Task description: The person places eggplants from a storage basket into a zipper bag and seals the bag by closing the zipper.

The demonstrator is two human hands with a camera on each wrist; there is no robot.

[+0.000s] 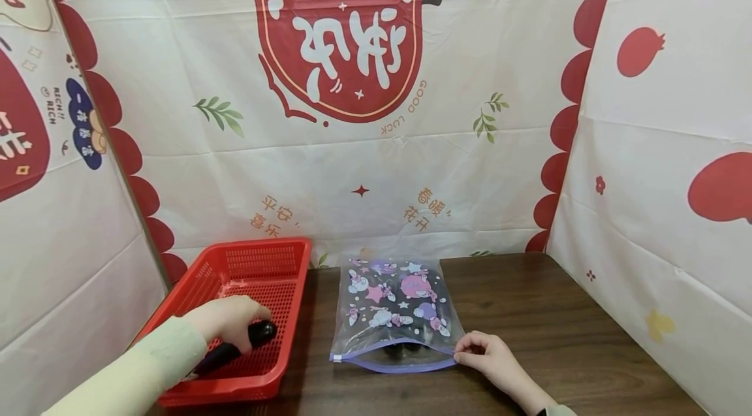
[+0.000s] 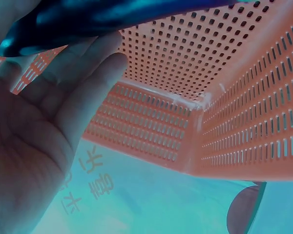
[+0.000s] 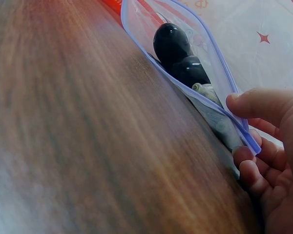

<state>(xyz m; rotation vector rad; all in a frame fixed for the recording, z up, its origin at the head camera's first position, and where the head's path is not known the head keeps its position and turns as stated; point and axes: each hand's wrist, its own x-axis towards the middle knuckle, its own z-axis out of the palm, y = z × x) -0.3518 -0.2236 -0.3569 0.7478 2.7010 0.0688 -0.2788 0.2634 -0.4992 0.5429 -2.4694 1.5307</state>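
My left hand (image 1: 228, 320) grips a long, glossy, dark purple eggplant (image 1: 262, 334) inside the red plastic basket (image 1: 296, 302). The left wrist view has the eggplant (image 2: 102, 22) lying across the fingers, with the basket's slotted walls beyond. On the table lies a clear zip bag (image 1: 376, 321) printed with pink and purple cartoons, its purple-edged mouth gaping toward me. The right corner of that mouth is pinched between thumb and fingers of my right hand (image 1: 490, 352). Dark, shiny, rounded eggplants (image 3: 172, 45) sit inside the bag, their far ends hidden there.
The brown wooden table (image 1: 529, 311) extends to the right of the bag. A white zip slider (image 1: 337, 358) sits at the bag's left corner. Printed white cloth (image 1: 364, 161) hangs behind and along both sides, close to the table's back edge.
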